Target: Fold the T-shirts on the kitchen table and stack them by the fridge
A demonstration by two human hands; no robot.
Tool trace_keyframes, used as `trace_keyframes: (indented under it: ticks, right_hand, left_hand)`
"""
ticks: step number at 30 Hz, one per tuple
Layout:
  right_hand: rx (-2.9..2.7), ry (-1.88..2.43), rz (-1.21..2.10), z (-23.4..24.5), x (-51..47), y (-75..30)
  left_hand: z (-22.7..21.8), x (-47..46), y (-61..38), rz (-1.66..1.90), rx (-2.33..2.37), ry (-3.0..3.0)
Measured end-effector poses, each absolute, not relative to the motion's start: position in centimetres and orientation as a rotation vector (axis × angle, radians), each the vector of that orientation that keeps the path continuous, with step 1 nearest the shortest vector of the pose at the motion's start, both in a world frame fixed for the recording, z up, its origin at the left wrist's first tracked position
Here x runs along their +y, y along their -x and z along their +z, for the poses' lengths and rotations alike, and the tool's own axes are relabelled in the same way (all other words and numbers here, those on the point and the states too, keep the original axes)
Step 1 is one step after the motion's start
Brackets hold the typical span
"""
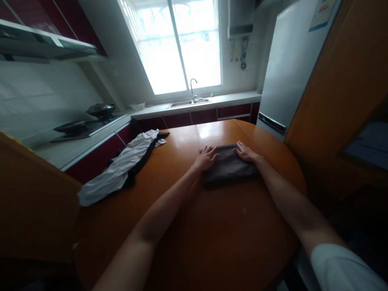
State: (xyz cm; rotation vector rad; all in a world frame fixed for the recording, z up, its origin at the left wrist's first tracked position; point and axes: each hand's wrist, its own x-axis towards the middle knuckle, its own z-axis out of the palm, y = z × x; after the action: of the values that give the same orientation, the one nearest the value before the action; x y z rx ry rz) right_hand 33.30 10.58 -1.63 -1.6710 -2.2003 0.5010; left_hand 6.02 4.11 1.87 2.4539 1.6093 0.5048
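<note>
A folded dark grey cloth (228, 166) lies on the round wooden table (212, 234), toward its far side. My left hand (206, 157) rests flat on the cloth's left edge, fingers stretched out. My right hand (246, 152) lies flat on its right edge, fingers also spread. Neither hand grips anything.
A white and black garment (121, 167) sprawls over the table's left edge. Beyond are a kitchen counter with a stove and pan (100, 110), a sink with a tap (192, 95) under the window, and a fridge (287, 72) at the right. A wooden chair back (33, 194) stands left.
</note>
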Motion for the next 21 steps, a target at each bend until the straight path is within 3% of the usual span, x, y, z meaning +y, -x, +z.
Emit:
trace_keyframes:
  ticks: [4,7,21]
  right_hand:
    - [-2.192,1.684,0.489,-1.5,10.3,-33.1]
    - [-2.199,1.667,0.494,-1.4,10.2,-33.1]
    - [-2.179,1.644,0.525,-1.4,10.2,-33.4]
  left_hand:
    - [2.4,-1.0,-5.6,0.757,1.095,-2.682]
    - [2.5,-5.0,-3.7,0.641,0.837,-2.872]
    - [2.6,-8.5,-2.7,0.182,0.939,-2.838]
